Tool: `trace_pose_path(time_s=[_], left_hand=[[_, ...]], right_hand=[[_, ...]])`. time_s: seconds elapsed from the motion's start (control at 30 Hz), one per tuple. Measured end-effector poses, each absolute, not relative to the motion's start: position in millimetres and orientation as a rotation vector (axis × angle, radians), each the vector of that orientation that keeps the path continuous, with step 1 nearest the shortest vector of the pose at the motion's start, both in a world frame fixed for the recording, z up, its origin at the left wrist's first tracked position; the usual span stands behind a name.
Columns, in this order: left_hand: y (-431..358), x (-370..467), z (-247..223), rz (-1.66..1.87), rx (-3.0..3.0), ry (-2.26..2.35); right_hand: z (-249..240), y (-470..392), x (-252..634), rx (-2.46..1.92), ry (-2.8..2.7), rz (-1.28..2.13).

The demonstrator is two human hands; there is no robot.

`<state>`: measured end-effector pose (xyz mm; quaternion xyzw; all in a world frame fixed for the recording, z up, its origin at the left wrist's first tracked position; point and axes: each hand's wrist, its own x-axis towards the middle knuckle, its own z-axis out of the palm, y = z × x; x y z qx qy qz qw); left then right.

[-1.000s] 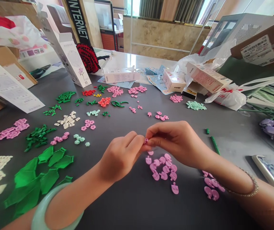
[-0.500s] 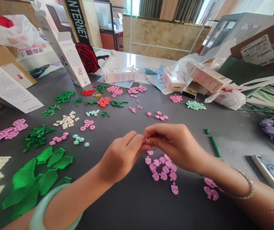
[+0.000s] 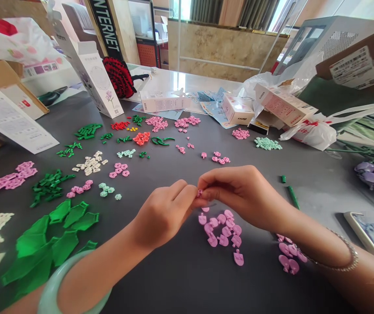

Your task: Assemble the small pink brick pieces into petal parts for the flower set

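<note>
My left hand and my right hand meet above the middle of the dark table. Their fingertips pinch a small pink building-block piece between them; most of it is hidden by the fingers. Just below the hands lie several pink petal-shaped pieces in a loose cluster. More rounded pink pieces sit beside my right wrist. Beyond my fingers are small pink pieces. Large green leaf pieces are left of my left forearm.
Sorted piles cover the left side: dark green pieces, cream pieces, red pieces. Pale green pieces lie at the far right. Boxes and plastic bags line the back. A phone and green stem piece are at right.
My right hand and forearm have shifted slightly, uncovering more of the pink pieces by the wrist. Both hands keep pinching the small pink piece, which shows a little more.
</note>
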<state>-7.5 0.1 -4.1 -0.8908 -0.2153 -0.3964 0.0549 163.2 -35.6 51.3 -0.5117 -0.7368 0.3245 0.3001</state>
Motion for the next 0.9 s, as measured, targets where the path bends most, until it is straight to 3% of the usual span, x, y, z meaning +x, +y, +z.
trace_pose_path(time_s=[0.9], left_hand=[[0.1,-6.1,-3.3,-1.181,-2.686,-0.647]], right_hand=[[51.4,-31.9,169.9,-1.326,-1.838,0.967]])
